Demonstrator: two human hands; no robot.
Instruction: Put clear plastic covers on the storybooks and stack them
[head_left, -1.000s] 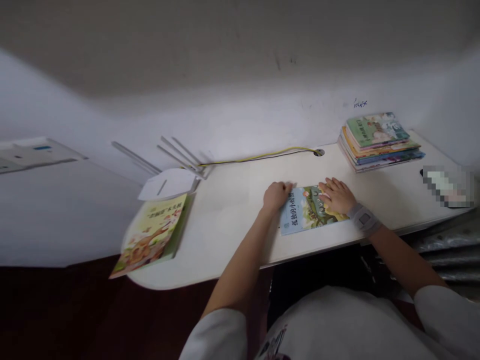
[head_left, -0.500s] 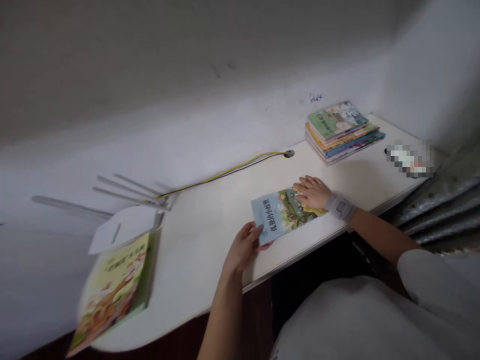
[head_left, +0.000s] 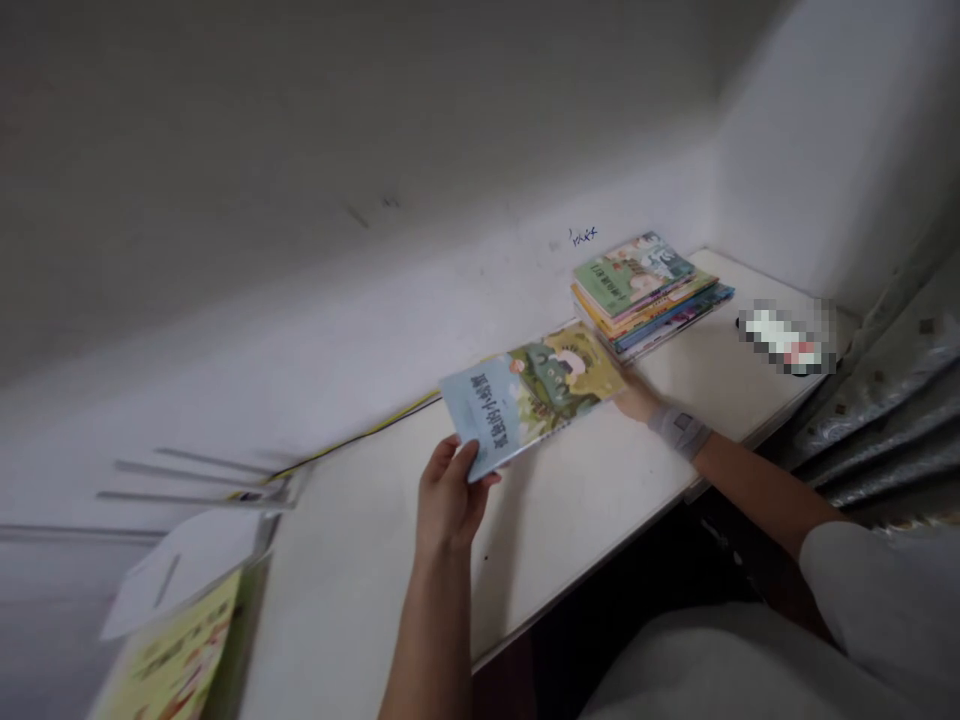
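Note:
A picture book (head_left: 536, 395) with a blue, green and yellow cover is raised above the white desk, tilted, its title upside down to me. My left hand (head_left: 448, 495) grips its near left corner, thumb on the cover and fingers underneath. At the right end of the book, my right hand (head_left: 637, 397), with a grey band on the wrist, holds the edge; most of its fingers are hidden behind the book. Just beyond that end stands a stack of picture books (head_left: 645, 295), a green-covered one on top.
The white desk (head_left: 337, 560) runs along the wall. At its left, a yellow book (head_left: 180, 655) lies near a white router (head_left: 187, 565) with several antennas. A yellow cable (head_left: 382, 425) follows the wall. A blurred-out object (head_left: 787, 338) lies right, near a curtain (head_left: 885, 400).
The picture book has been lifted off the desk toward the wall and stack. My right hand has gone from lying flat on its cover to its right edge. The view has shifted right.

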